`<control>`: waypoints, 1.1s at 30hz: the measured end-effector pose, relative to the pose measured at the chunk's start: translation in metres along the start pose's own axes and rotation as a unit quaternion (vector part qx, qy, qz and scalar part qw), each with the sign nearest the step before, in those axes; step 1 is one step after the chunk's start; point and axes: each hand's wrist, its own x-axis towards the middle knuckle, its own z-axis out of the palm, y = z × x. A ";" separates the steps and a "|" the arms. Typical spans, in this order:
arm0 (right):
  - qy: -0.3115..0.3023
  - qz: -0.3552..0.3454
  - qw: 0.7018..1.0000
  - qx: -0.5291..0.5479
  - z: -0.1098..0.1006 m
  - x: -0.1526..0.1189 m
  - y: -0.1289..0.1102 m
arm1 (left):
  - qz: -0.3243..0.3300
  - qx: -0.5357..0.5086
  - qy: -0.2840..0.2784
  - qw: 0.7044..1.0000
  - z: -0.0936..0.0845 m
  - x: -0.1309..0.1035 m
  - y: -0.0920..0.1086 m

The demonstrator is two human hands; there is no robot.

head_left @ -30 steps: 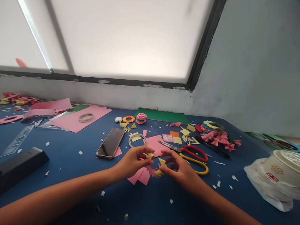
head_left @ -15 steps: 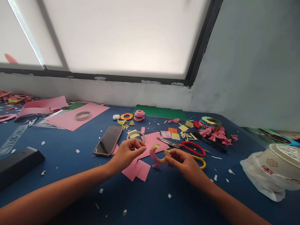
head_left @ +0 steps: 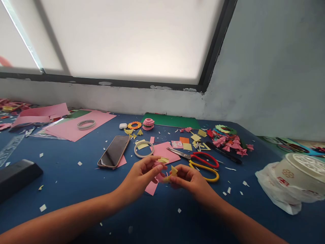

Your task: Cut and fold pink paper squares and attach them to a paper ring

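Note:
A curved strip of folded pink and yellow paper (head_left: pixel 166 179) is held up over the table between my hands. My left hand (head_left: pixel 143 174) pinches its pink and yellow end on the left, and the fingers partly cover the pink part. On the other side, my right hand (head_left: pixel 190 179) is closed on the yellow end. Pink paper pieces (head_left: pixel 151 188) lie under my left fingers. Scissors (head_left: pixel 200 161) with red and yellow handles rest just beyond my right hand. A tape roll (head_left: pixel 144 149) lies behind my left hand.
A phone (head_left: pixel 114 151) lies to the left, a black object (head_left: pixel 21 178) nearer the left edge. Folded paper pieces (head_left: pixel 230 142) are heaped at the back right, near a black pen (head_left: pixel 225 154). A lidded bowl in a plastic bag (head_left: pixel 291 179) stands at right.
My left hand has moved right and down, from empty beside the paper strip to gripping its left end. My right hand still holds the other end. The view has shifted slightly.

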 end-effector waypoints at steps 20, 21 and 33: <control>0.123 -0.182 0.918 -0.330 -0.012 0.003 0.006 | -0.086 -0.072 0.012 0.994 -0.002 -0.004 0.005; 0.129 -0.182 0.921 -0.320 -0.014 0.003 0.004 | -0.089 -0.066 0.009 0.994 -0.002 -0.004 0.005; 0.047 -0.395 0.843 -0.362 -0.014 -0.004 0.005 | -0.177 -0.142 -0.026 0.974 -0.003 -0.002 0.000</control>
